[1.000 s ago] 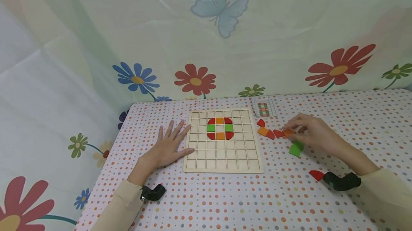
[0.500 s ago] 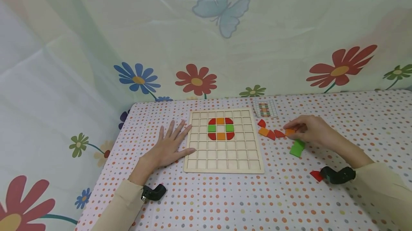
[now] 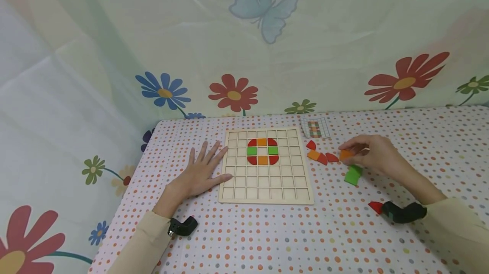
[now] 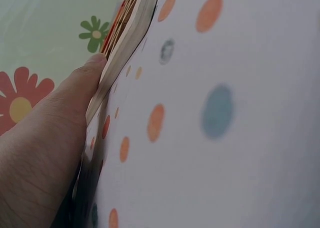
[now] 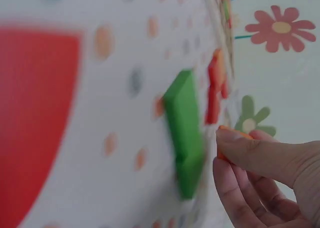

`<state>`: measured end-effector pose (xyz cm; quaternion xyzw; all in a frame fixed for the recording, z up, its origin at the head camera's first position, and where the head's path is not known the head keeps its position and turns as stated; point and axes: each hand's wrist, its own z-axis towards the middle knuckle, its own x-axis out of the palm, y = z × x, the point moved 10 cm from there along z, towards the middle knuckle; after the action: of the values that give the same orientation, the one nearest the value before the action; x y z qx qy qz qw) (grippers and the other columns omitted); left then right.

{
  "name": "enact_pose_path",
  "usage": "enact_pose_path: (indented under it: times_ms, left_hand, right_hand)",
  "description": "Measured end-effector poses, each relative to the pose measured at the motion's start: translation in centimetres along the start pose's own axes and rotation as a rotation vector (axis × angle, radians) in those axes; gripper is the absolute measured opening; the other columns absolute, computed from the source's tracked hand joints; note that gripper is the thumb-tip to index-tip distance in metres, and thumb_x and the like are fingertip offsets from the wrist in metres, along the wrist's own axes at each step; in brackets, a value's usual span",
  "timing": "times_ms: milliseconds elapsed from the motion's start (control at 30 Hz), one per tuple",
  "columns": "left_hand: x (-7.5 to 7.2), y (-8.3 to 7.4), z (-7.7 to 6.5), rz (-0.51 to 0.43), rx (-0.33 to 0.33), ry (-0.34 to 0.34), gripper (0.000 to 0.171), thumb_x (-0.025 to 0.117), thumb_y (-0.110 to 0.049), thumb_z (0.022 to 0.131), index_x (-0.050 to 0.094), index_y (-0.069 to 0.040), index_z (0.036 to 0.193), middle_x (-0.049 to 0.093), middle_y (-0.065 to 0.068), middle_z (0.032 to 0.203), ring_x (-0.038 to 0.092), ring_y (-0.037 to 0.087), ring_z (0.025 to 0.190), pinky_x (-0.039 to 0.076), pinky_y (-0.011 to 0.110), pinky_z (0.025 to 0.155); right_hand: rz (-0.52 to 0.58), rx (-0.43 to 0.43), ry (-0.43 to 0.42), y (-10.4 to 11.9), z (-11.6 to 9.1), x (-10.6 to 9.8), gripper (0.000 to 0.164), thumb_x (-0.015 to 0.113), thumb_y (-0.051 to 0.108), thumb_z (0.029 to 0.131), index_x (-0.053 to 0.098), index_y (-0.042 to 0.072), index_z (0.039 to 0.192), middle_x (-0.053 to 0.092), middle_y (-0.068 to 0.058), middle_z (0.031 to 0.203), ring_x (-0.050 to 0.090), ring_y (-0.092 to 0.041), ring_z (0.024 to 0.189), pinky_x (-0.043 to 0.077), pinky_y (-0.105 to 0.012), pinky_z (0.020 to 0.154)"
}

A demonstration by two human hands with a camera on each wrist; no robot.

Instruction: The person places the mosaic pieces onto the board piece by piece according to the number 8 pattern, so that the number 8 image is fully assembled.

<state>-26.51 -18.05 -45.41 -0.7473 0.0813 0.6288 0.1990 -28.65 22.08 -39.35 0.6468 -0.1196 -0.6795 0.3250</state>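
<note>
A square wooden grid board [image 3: 244, 183] lies on the table, with a ring of red, orange and green tiles set in its upper part. My left hand [image 3: 200, 176] rests at the board's left side with fingers spread, its thumb [image 4: 95, 62] touching the board's edge. Right of the board, my right hand [image 3: 374, 153] pinches an orange square tile [image 3: 346, 155] between thumb and fingers. Just below that hand are green tiles [image 3: 352, 175]. To its left lie red quarter-round tiles [image 3: 331, 157] and another orange tile [image 3: 313, 155].
A small pattern card [image 3: 315, 128] lies beyond the board's far right corner. One red tile [image 3: 375, 207] sits apart near the right wrist camera [image 3: 405, 213]. A flowered cloth wall [image 3: 332, 32] rises behind the dotted tablecloth [image 3: 267, 240].
My right hand has shifted slightly right with the orange tile, which now stands a little apart from the red tile beside it. The left hand stays in place.
</note>
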Motion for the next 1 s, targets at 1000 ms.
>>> enact_pose_path:
  times_ms: [1000]
  left_hand:
    - [0.2,0.2,0.1,0.008,-0.004,0.010,0.090,0.047,-0.069,0.101,0.012,-0.024,0.170,0.000,0.007,0.177,-0.009,0.041,0.160,-0.007,0.070,0.122]
  right_hand:
    - [0.268,-0.283,0.236,15.8,3.2,12.1,0.021,0.080,-0.011,0.085,0.082,0.002,0.102,0.074,-0.002,0.095,0.061,-0.013,0.082,0.053,-0.023,0.070]
